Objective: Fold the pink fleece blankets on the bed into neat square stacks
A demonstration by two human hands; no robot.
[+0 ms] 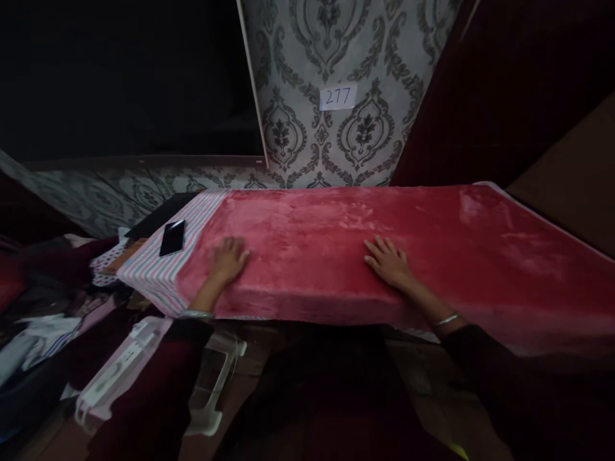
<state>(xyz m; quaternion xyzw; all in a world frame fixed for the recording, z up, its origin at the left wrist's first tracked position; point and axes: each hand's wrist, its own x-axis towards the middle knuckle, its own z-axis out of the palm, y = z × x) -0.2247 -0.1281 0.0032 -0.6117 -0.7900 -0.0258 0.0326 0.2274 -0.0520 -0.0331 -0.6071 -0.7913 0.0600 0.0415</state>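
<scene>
A red plush blanket (307, 256) is spread over a long raised surface and drapes over its front edge. Near the blanket's left end lies my left hand (228, 259), palm down, its fingers stretched out and a little blurred. My right hand (388, 261) rests flat on the middle of the blanket with its fingers spread. Neither hand grasps anything. Under the blanket's left side a striped cloth (192, 221) shows, and a black phone (173, 237) lies on it.
A large dark television (134, 77) hangs at the upper left. A paper marked 277 (338, 97) is on the patterned wall (327, 147). Below left, a clear plastic bin (115, 371) stands beside piled clothes (57, 333). A brown panel (571, 179) borders the right end.
</scene>
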